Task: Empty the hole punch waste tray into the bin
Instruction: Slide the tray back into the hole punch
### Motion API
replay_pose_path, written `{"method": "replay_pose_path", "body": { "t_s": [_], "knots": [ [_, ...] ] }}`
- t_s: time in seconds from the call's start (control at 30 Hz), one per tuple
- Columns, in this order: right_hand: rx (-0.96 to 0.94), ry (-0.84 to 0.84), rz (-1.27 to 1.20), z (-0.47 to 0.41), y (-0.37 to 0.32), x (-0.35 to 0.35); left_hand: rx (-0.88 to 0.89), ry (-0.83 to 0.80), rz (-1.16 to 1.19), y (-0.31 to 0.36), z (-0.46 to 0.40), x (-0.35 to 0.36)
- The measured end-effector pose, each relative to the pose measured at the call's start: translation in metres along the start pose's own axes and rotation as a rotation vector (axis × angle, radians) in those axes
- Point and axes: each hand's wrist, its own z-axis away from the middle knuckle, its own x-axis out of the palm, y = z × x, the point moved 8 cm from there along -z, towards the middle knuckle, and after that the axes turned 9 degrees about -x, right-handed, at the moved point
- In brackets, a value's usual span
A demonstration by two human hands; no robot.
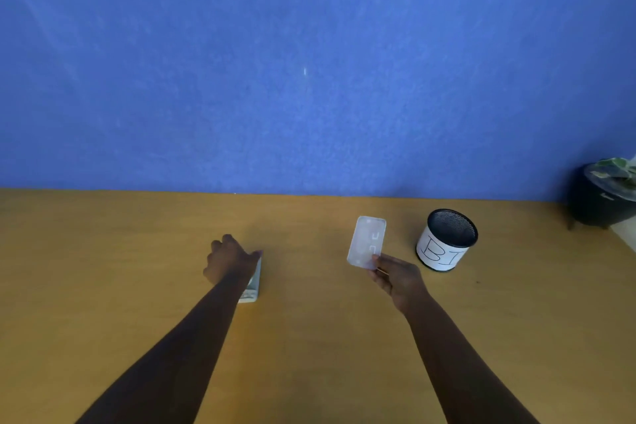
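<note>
My right hand (395, 277) pinches the near end of a pale, translucent rectangular waste tray (365, 241), held above the wooden table just left of the bin. The bin (446, 240) is a small black mesh cylinder with a white paper label lettered "BI", standing upright. My left hand (230, 260) rests on top of the light-coloured hole punch (252, 287), gripping it against the table; most of the punch is hidden under the hand and wrist.
The wooden table (309, 337) runs up to a blue wall (309, 62) at the back. A dark pot with a green plant (605, 196) stands at the far right edge, behind the bin.
</note>
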Motion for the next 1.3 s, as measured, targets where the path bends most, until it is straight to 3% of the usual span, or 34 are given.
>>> {"method": "replay_pose_path", "body": {
  "t_s": [0.17,0.37,0.63,0.93,1.3],
  "knots": [
    [0.042,-0.022,0.04,0.011,0.015,0.011,-0.07,-0.122,0.005,-0.023,-0.003,0.011],
    [0.102,-0.053,0.063,0.026,0.028,0.015,-0.054,-0.13,-0.064,-0.021,0.006,0.019],
    [0.122,-0.099,0.108,0.031,0.033,0.017,-0.148,-0.271,0.139,-0.019,0.011,0.025],
    [0.152,-0.124,0.131,0.036,0.041,0.029,-0.073,-0.434,0.509,0.038,0.047,0.038],
    [0.112,-0.182,0.122,0.038,0.032,0.036,0.05,-0.501,0.429,0.068,0.08,0.058]
  ]
}}
